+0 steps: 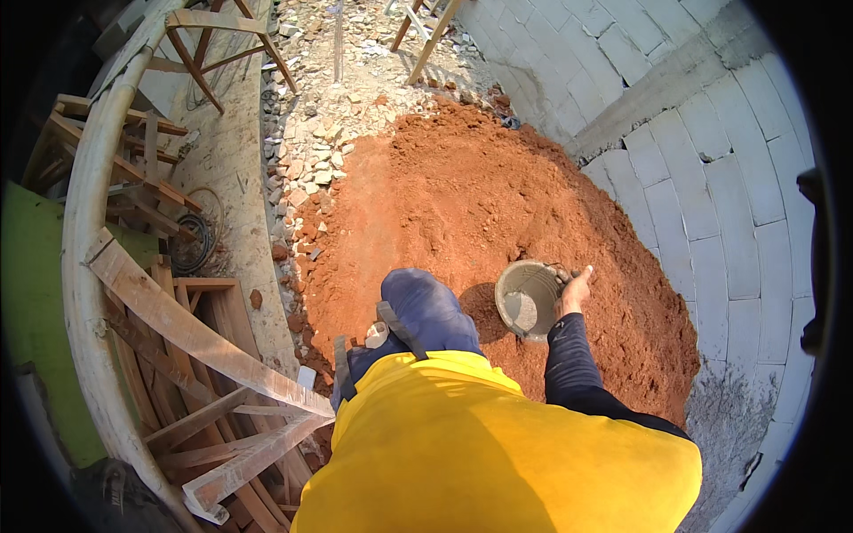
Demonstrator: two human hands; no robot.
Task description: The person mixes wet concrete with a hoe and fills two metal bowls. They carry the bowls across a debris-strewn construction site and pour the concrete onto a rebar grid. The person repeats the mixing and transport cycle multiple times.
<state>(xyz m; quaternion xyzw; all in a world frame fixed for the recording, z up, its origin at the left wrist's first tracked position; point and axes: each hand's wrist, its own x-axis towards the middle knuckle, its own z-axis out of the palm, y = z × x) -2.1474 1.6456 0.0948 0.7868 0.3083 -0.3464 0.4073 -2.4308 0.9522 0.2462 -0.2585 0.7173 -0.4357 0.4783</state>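
My right hand [576,289] is closed on the right side of the rim of a grey, cement-stained bucket [505,300]. Its mouth faces up toward me, and some light grey material shows inside on the bottom. The bucket hangs over a mound of red-brown soil [498,195], beside my leg in dark blue trousers [425,306]. A dark sleeve covers my right arm. My left hand does not show.
To the left stand wooden frames [209,338] and a long pale pole [84,204] beside a concrete strip [227,169]. A coiled dark hose [193,244] lies there. Ahead is broken rubble [324,89]; a light block wall [702,186] rises on the right.
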